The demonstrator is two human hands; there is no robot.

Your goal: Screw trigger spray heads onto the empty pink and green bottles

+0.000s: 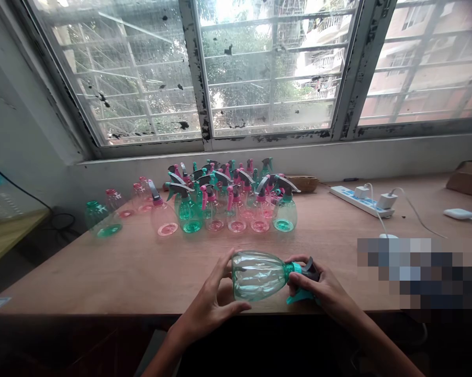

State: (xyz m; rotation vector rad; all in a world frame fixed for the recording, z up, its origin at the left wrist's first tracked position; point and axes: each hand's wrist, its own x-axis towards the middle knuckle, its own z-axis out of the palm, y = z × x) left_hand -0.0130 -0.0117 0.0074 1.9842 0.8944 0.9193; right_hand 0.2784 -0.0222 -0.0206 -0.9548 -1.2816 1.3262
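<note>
I hold a clear teal spray bottle (259,275) on its side just above the table's front edge. My left hand (212,303) wraps round the bottle's base end. My right hand (322,290) is closed on its teal and grey trigger head (304,272) at the neck. Behind stands a group of several finished pink and teal spray bottles (228,201). To their left stand several bare bottles without heads, among them a teal one (100,217) and pink ones (116,201).
The wooden table (102,272) runs under a barred window. A white power strip (361,201) with plugged chargers lies at the right, with a white device (458,213) and a cardboard box (469,178) further right. A small basket (304,183) sits behind the bottles.
</note>
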